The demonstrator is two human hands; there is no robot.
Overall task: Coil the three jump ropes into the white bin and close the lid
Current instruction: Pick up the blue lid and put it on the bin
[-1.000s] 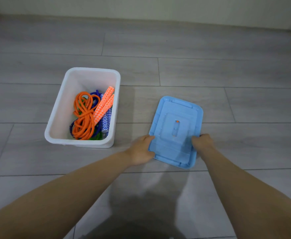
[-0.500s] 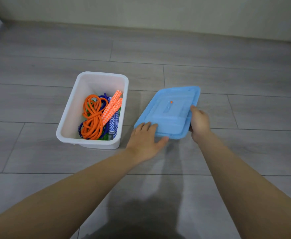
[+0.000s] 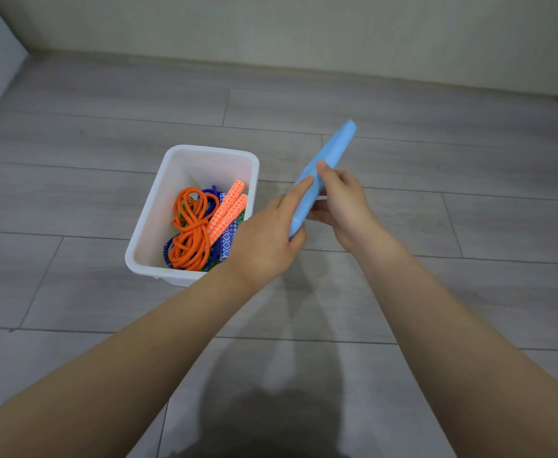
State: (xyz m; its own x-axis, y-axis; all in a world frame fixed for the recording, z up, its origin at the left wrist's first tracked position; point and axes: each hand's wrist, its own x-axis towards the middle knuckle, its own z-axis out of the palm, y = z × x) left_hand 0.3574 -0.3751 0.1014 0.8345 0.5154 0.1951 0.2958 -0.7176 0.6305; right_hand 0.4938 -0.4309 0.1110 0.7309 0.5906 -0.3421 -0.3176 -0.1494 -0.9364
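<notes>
Blue lid (image 3: 332,150) edge-on (tilted) right of white bin (image 3: 158,233), bare floor (image 3: 436,226) around; left hand (image 3: 264,236), right hand (image 3: 343,206) both grip it.

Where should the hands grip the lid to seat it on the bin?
Probably by its two long edges, one hand per side. The lid is tilted nearly edge-on, held off the floor right of the bin; the left hand and right hand both grip its near end. Spreading the hands apart should help level it over the rim.
</notes>
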